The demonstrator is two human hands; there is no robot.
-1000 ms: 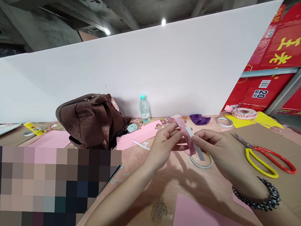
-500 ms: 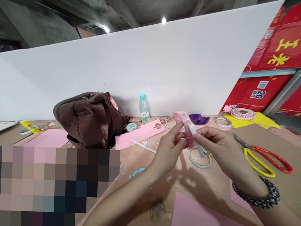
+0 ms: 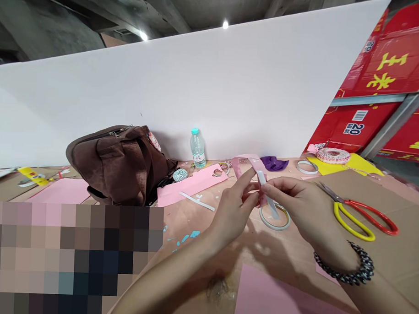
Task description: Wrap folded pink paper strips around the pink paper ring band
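Note:
Both hands are raised together above the table, working on a looped pink paper strip (image 3: 248, 157). My left hand (image 3: 235, 206) has its fingers closed on the loop, partly inside it. My right hand (image 3: 293, 201) pinches a strip of white tape (image 3: 271, 207) that runs along the pink strip and hangs down past my fingertips. Just below, a roll of tape (image 3: 275, 227) lies flat on the table. Scissors (image 3: 358, 217) with one yellow and one red handle rest to the right of my right hand, blades pointing away.
A brown bag (image 3: 123, 167) and a water bottle (image 3: 198, 149) stand against the white board (image 3: 198, 92). Pink paper (image 3: 280, 299) lies in front. Behind are purple paper (image 3: 274, 163), another tape roll (image 3: 307, 167) and yellow paper (image 3: 362, 164). Red cartons (image 3: 365, 112) are stacked at right.
The view has shifted slightly. The pink loop has tilted and opened out to the left, and my right fingers sit higher against it, still pinching the white tape.

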